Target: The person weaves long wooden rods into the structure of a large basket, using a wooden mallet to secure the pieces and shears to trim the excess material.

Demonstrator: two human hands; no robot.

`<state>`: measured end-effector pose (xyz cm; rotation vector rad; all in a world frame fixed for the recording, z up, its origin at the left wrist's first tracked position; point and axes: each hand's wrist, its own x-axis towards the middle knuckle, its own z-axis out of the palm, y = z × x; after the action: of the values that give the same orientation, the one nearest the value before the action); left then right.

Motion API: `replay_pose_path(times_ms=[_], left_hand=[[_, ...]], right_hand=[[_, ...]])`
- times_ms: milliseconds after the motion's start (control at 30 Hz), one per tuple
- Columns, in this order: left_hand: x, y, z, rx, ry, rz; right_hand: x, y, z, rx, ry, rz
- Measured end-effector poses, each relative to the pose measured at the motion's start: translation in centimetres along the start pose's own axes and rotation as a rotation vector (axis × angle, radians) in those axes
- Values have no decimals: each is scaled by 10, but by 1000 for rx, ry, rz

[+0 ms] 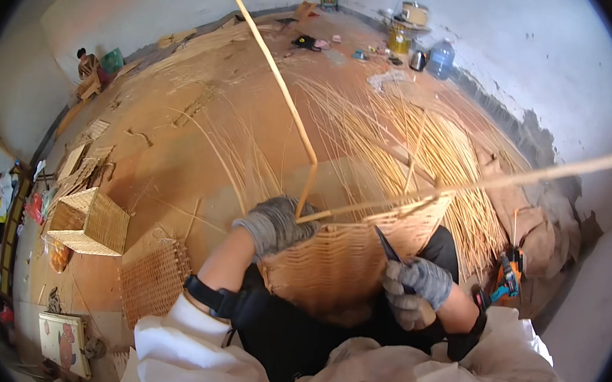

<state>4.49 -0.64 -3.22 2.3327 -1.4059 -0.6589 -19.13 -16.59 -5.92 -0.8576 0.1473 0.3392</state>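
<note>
In my lap rests a tan woven wicker basket [336, 264], its rim toward the far side. My left hand [273, 226], in a grey knit glove, is closed at the basket's left corner around a long pale cane [280, 78]. This cane rises up and away and is sharply bent above the hand. From the same spot a second long cane length [498, 181] runs out to the right over the rim. My right hand [418, 286], gloved too, grips a knife [387, 244] with a dark blade pointing up and left, near the basket's right side.
Loose canes [447, 182] spread over the floor ahead and to the right. A cordless power tool [507, 278] lies at right. Left are an open woven box [107, 223] and a flat woven panel [154, 279]. A water jug [442, 59] stands by the far wall; a person [90, 71] sits far left.
</note>
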Motion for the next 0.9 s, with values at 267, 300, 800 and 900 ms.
replay_pose_path(times_ms=[267, 300, 800, 900], left_hand=[[8, 10, -3, -100, -51, 73], [12, 10, -2, -114, -54, 85], [-10, 21, -12, -77, -6, -62], [-4, 21, -10, -75, -8, -59]], right_hand=[[7, -9, -21, 392, -212, 176], [6, -13, -20, 496, -226, 202], [67, 4, -29, 895, -753, 106], [73, 9, -33, 888, -862, 45]])
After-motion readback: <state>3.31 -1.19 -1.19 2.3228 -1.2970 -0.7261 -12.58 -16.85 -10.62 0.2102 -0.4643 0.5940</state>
